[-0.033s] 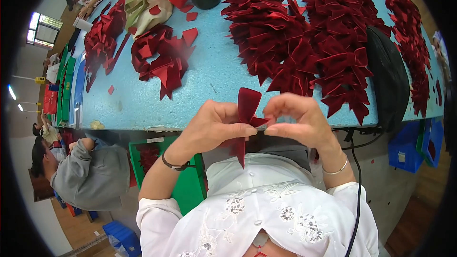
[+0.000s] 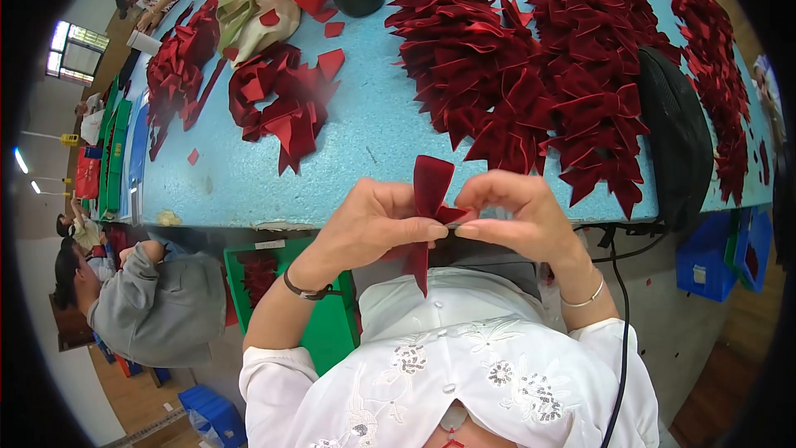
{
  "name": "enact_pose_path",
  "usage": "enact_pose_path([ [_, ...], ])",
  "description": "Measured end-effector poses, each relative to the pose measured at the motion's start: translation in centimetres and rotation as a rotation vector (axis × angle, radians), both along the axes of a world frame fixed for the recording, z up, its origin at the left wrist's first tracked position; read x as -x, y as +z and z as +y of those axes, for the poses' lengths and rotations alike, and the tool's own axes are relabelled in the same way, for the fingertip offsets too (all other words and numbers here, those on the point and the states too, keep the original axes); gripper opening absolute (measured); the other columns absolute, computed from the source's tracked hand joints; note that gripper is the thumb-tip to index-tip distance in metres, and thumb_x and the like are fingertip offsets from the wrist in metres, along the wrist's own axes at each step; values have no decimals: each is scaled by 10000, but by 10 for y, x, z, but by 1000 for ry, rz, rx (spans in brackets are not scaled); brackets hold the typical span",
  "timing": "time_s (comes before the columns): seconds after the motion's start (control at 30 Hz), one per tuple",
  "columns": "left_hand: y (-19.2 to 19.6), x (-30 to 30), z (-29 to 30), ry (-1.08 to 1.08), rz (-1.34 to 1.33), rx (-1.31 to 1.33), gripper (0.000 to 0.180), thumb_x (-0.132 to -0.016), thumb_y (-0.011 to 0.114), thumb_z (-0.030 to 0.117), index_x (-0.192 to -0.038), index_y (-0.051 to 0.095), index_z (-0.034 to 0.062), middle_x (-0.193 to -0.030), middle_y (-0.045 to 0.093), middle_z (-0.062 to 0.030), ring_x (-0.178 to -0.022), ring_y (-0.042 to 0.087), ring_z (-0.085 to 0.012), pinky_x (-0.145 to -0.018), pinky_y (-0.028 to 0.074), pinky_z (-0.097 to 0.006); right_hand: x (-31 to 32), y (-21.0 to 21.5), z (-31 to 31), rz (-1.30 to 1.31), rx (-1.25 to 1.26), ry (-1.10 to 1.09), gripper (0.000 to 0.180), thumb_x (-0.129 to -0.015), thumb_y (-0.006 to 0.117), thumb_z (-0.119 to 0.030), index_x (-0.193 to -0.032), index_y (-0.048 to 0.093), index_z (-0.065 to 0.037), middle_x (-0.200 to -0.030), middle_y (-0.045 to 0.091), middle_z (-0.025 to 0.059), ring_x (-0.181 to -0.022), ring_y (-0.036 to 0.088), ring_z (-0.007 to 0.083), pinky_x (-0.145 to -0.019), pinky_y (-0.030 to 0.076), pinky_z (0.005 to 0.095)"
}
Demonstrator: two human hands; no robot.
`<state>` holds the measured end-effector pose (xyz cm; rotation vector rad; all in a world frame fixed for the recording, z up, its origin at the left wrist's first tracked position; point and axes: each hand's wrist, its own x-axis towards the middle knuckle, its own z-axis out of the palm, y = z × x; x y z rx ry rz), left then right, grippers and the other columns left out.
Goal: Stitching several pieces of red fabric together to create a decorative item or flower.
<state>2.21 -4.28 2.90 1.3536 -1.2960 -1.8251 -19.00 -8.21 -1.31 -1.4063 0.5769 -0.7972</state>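
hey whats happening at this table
A person pinches a dark red velvet ribbon piece at its middle between the left hand and right hand, held at the near edge of a blue table. Finished red bows are heaped on the table beyond, with loose cut ribbon pieces to the left.

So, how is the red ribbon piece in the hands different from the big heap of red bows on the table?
The ribbon piece is single and pinched at its middle between the left hand and right hand; the bow heap is many pieces, lying untouched on the blue table. The ribbon piece stands upright off the table; the heap lies flat. Both are dark red velvet-like fabric.
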Motion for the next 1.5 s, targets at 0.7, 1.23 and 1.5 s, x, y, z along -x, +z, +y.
enact_pose_path([
  [0.7, -30, -8, 8, 215, 350, -295, 185, -814, 667, 128, -749, 635, -43, -779, 667, -156, -678, 623, -154, -626, 469, -237, -16, -15, 7, 50, 98, -107, 104, -749, 601, 73, -844, 629, 41, -788, 642, 74, -716, 607, 109, -644, 475, 208],
  [1.23, -37, 1, 18, 320, 65, 92, 133, -814, 660, 89, -864, 660, -34, -801, 674, -91, -705, 608, -98, -633, 476, -222, -22, -7, 15, 176, -62, -218, 40, -807, 625, -13, -826, 609, 17, -742, 619, 48, -656, 569, 77, -563, 447, 188],
  [1.5, -25, 5, 19, 318, 120, 74, 167, -844, 632, 115, -918, 661, -32, -823, 667, -63, -703, 574, -75, -624, 458, -210, -37, -10, 20, -122, -257, -289, 91, -814, 648, -62, -868, 630, 8, -754, 639, 48, -673, 585, 81, -597, 472, 192],
])
